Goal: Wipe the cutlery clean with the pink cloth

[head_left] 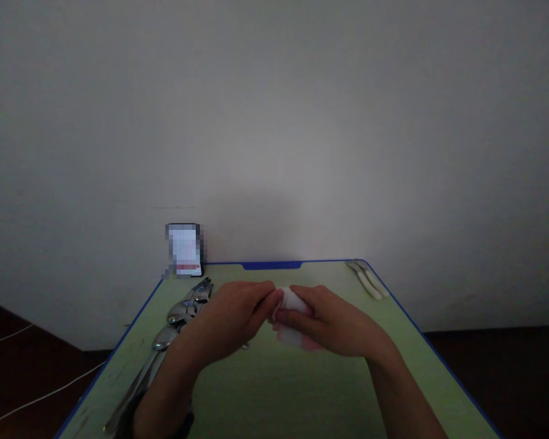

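Above the middle of the table, both of my hands meet at a bunched white cloth with pink parts [295, 336]. My right hand [327, 317] is closed around the cloth, thumb pointing left across it. My left hand [242, 311] is closed too, its thumb pressed to the cloth's left edge; its other fingers are mostly hidden. A small shiny metal end [244, 346] peeks out below my left hand; I cannot tell whether that hand holds it. Beside and partly behind my left forearm lies a row of shiny metal cutlery [167, 335], including spoons.
A phone with a lit, blurred screen [184, 249] stands at the table's far left corner. Two forks with white handles [368, 283] lie at the far right corner. The green tabletop [283, 396] has a blue edge and meets a plain wall [274, 134].
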Demonstrator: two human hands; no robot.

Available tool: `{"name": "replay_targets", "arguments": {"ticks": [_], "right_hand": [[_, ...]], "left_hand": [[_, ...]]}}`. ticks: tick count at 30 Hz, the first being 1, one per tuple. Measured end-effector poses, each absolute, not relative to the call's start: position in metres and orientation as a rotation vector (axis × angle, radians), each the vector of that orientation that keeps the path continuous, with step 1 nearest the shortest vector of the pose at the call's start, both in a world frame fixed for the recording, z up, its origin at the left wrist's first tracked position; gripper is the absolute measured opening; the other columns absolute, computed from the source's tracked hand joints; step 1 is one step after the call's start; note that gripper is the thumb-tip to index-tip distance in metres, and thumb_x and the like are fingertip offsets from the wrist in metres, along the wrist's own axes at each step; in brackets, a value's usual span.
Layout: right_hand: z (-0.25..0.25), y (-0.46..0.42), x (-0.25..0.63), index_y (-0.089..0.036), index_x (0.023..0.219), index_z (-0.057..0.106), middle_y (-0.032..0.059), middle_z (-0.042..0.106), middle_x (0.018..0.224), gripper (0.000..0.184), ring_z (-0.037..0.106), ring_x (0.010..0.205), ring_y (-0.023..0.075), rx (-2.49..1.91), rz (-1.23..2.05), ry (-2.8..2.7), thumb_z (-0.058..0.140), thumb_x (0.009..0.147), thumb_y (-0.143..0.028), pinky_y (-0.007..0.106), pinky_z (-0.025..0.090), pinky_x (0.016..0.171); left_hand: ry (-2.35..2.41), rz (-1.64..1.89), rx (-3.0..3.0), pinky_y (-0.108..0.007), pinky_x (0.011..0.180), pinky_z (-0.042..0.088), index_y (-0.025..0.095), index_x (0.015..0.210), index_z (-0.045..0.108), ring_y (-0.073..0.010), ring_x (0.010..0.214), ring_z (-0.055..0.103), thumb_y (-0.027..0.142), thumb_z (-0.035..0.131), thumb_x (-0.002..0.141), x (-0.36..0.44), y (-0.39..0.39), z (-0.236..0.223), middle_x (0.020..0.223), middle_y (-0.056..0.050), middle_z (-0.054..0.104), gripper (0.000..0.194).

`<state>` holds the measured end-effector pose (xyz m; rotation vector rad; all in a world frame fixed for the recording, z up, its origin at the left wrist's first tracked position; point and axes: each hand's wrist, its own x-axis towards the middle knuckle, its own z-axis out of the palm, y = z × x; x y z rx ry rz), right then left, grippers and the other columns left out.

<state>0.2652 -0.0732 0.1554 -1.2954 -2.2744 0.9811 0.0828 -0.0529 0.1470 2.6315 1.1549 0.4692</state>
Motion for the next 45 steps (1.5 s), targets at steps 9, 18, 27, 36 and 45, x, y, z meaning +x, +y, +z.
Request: {"name": "replay_targets", "arguments": {"ticks": [9,18,27,36,45], "right_hand": [[0.161,-0.070,0.283,-0.016,0.084,0.058,-0.0014,0.057,0.069,0.020,0.048,0.059,0.0106,-1.342,1.006,-2.366,0.051,0.083,-0.035,0.021,0.032,0.053],[0.161,-0.072,0.281,-0.016,0.085,0.058,0.0000,0.058,0.070,0.024,0.050,0.060,0.0113,-1.370,0.938,-2.320,0.050,0.083,-0.038,0.021,0.033,0.052],[0.140,-0.063,0.260,-0.017,0.085,0.057,0.0012,0.064,0.074,0.023,0.053,0.058,0.0106,-1.186,0.996,-2.178,0.043,0.088,-0.035,0.021,0.038,0.055],[0.149,-0.064,0.274,-0.016,0.089,0.057,0.0008,0.059,0.075,0.025,0.050,0.064,0.0119,-1.201,1.025,-2.317,0.049,0.085,-0.039,0.022,0.037,0.057],[0.157,-0.068,0.288,-0.016,0.092,0.058,0.0006,0.058,0.074,0.029,0.049,0.060,0.0110,-1.334,1.010,-2.340,0.049,0.084,-0.042,0.021,0.034,0.051]], "left_hand": [[1.304,0.570,2.577,-0.022,0.055,0.032,0.018,0.070,0.054,-0.0119,0.055,0.050,0.036,0.031,0.093,0.060,-0.041,0.147,0.061,0.002,0.057,0.037],[1.324,0.697,2.485,-0.022,0.056,0.032,0.018,0.073,0.054,-0.0117,0.056,0.050,0.036,0.033,0.093,0.059,-0.040,0.151,0.061,0.002,0.056,0.034],[1.229,0.429,2.581,-0.025,0.060,0.035,0.018,0.080,0.055,-0.0152,0.064,0.056,0.039,0.027,0.095,0.084,-0.050,0.146,0.071,-0.001,0.063,0.038],[1.142,0.417,2.559,-0.022,0.060,0.036,0.017,0.075,0.060,-0.0126,0.060,0.055,0.038,0.026,0.095,0.063,-0.043,0.150,0.064,0.000,0.061,0.044],[1.227,0.730,2.459,-0.019,0.051,0.031,0.016,0.071,0.059,-0.0084,0.048,0.044,0.037,0.032,0.093,0.046,-0.038,0.150,0.056,0.004,0.054,0.041]]}}
